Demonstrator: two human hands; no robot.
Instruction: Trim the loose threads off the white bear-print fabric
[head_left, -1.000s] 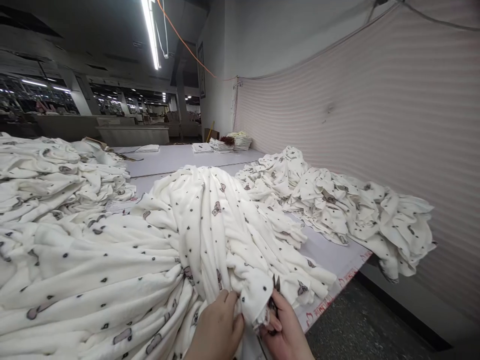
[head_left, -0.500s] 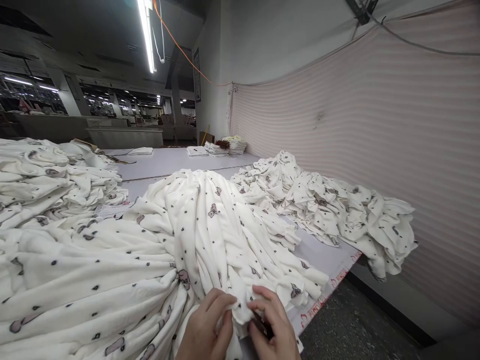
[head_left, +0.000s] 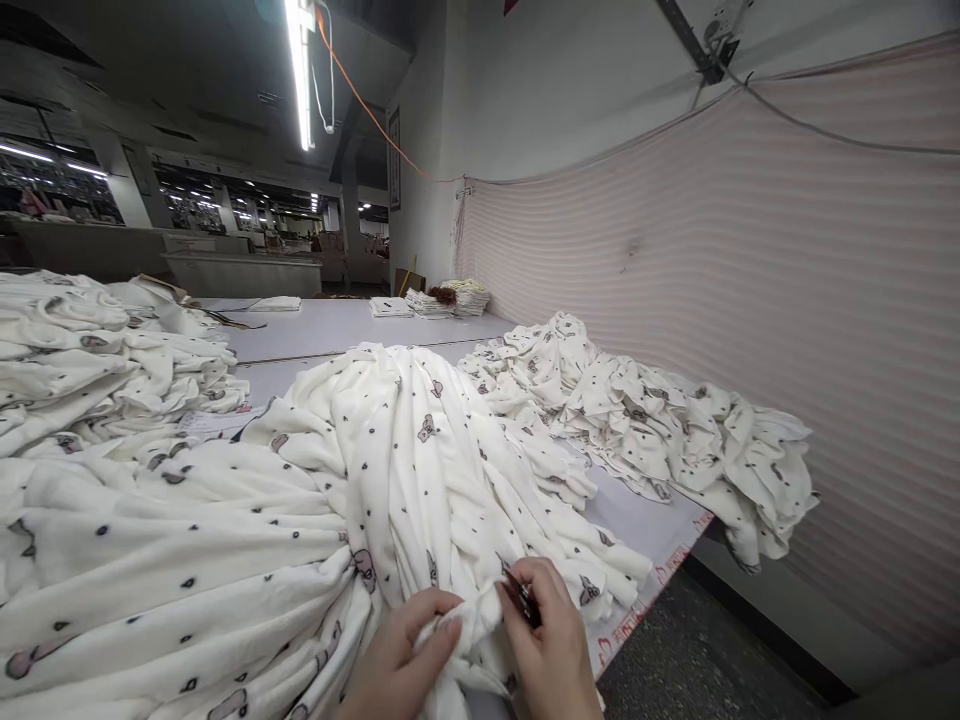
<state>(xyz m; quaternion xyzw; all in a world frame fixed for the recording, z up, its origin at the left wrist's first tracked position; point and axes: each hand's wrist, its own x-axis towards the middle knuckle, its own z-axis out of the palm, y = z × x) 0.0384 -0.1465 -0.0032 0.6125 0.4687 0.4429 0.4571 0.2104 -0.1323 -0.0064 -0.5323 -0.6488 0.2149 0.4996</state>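
Note:
White plush fabric (head_left: 420, 480) with small dark dots and printed animal figures lies gathered in folds before me. My left hand (head_left: 409, 650) pinches a fold near its edge between thumb and fingers. Just to the right, my right hand (head_left: 547, 635) is closed around small dark thread snips (head_left: 523, 598), their tips pointing up and left; its thumb and forefinger also meet at the edge of the fabric. A short stretch of cloth spans the two hands. Part of the snips is hidden by my right fingers.
More of the printed fabric is heaped at the left (head_left: 112, 350) and along the right side (head_left: 637, 410), overhanging the table edge. Folded white stacks (head_left: 431, 303) stand at the back of the table (head_left: 300, 335). Pink striped cloth (head_left: 712, 250) covers the right wall.
My left hand has closed on the fabric edge, which is now drawn between both hands. My right fingers have come together at the cloth. The view has shifted slightly.

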